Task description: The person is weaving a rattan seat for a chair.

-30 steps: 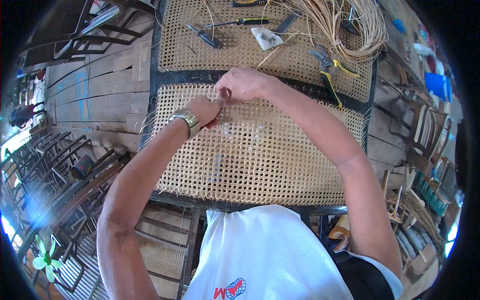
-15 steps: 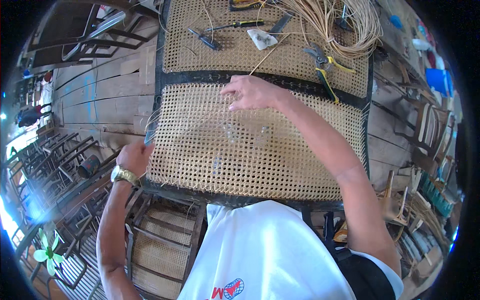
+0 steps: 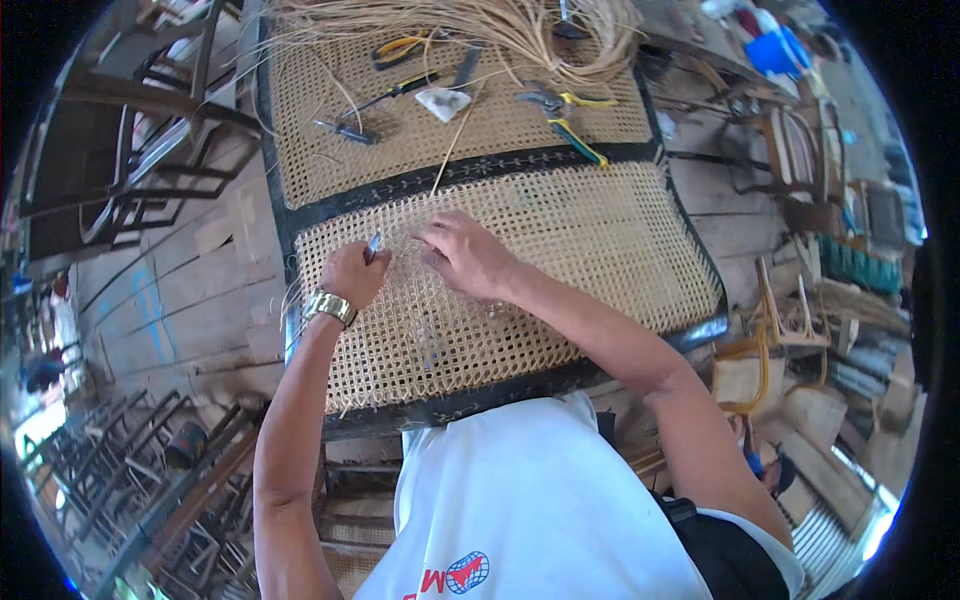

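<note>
My left hand [image 3: 352, 275], with a gold-coloured watch on its wrist, is closed round a slim pointed tool [image 3: 374, 243]. Only the tool's bluish, shiny tip shows. Just right of it, my right hand [image 3: 468, 258] hovers low over or touches the woven cane panel [image 3: 590, 230]. Its fingers are bent towards the thumb; whether a thin strand lies between them I cannot make out. The panel is set in a dark wooden frame [image 3: 385, 193]. A loose cane strand [image 3: 455, 143] sticks up from the weave near the frame's crossbar.
On the farther cane panel lie yellow-handled pliers [image 3: 567, 118], a screwdriver [image 3: 398, 92], a dark-handled tool [image 3: 350, 132], a whitish lump [image 3: 443, 102] and a big coil of cane strands [image 3: 590, 55]. Wooden chair frames [image 3: 790, 150] stand around on the plank floor.
My left hand has moved from the panel's left edge inward, close to my right hand, and the tool tip now shows. The view has turned, shifting the frame and tools leftward.
</note>
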The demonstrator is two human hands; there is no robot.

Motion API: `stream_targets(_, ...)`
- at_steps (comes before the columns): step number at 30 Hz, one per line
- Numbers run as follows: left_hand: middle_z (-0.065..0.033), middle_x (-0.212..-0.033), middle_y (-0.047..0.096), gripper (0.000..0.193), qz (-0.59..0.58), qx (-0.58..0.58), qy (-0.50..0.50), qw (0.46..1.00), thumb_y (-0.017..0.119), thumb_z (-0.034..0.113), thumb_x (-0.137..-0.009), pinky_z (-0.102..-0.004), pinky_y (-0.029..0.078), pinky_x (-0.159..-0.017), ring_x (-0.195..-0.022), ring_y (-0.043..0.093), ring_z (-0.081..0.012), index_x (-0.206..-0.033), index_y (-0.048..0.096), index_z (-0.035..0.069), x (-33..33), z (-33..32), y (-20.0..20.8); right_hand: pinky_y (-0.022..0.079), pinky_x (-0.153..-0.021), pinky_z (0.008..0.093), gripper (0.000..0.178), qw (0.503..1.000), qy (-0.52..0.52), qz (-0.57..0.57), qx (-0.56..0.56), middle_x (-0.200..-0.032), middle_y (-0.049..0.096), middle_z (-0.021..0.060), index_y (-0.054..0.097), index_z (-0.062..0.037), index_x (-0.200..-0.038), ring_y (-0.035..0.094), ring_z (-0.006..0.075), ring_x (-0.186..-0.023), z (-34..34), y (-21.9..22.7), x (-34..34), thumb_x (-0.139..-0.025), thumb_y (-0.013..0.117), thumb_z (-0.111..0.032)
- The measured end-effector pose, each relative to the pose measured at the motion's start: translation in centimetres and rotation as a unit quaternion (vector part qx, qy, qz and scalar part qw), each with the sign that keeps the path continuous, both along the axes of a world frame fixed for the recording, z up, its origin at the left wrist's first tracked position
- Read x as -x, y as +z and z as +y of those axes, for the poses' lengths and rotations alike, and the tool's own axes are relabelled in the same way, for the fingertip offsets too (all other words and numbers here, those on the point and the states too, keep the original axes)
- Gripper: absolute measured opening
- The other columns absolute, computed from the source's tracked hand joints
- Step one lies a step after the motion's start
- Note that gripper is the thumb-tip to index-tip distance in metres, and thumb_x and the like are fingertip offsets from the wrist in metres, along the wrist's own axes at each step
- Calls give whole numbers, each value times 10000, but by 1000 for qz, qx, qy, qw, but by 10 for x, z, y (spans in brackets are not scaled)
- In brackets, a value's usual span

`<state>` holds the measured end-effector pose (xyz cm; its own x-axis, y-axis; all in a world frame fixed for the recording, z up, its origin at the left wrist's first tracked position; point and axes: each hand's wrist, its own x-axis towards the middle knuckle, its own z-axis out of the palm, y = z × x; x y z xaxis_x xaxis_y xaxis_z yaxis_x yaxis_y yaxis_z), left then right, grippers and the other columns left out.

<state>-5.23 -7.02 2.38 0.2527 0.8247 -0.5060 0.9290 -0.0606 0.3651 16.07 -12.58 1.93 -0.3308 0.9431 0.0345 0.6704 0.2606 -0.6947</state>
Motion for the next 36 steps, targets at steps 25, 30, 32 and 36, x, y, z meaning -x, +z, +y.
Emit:
stream_targets(25,-256,-746,651,381,-157,-75,-27,984,588,339,-902,-514,517,-654,-709,650,-431,-756,657,-6,91,-75,29,451,-928,403,170,996,-2,-67,-65,-960,601,22,694,-99,-922,552,208,-973,-27,24,116,-777,781,-121)
stream_targets(30,-213,-626,608,325,-164,-87,36,982,637,293,-896,-483,474,-547,-592,616,-411,-724,641,18,151,-120,59,437,-936,411,133,995,91,-51,-9,-967,606,21,688,-123,-911,562,228,-1006,-47,39,155,-809,753,-177)
stream_targets(32,-204,-597,592,325,-182,-74,74,978,652,288,-894,-475,456,-521,-560,600,-409,-708,635,21,161,-131,69,432,-939,414,126,993,112,-41,-12,-970,609,25,689,-133,-911,566,236,-1016,-49,41,164,-820,743,-202)
stream_targets(36,-204,-574,564,365,-156,-121,130,972,662,304,-898,-457,424,-500,-534,565,-412,-679,603,19,162,-148,81,427,-931,422,127,995,84,-16,-51,-965,619,31,694,-139,-926,580,248,-1009,-53,36,166,-836,722,-226)
